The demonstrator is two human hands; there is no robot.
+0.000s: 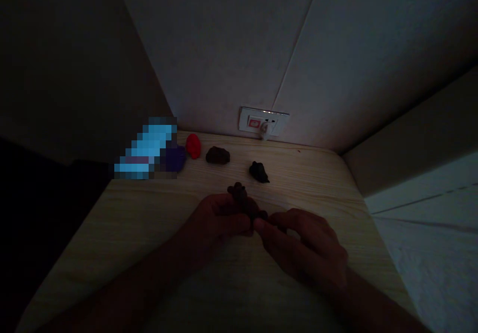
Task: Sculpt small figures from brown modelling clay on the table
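A small dark brown clay figure (pixel 244 201) with rounded lumps at its top end is held over the table. My left hand (pixel 218 218) is closed around it, thumb across its near side. My right hand (pixel 306 243) pinches the figure's lower right end between thumb and fingers; the exact contact is dim and partly hidden. Beyond the hands lie a black lump of clay (pixel 259 172), a brown lump of clay (pixel 217 156) and a red lump of clay (pixel 193 146).
A bright phone-like screen (pixel 147 149), blurred out, stands at the table's (pixel 317 173) back left beside a purple lump (pixel 175 159). A wall socket (pixel 263 122) with a plug sits behind the table. White bedding (pixel 436 263) borders the right side. The room is dim.
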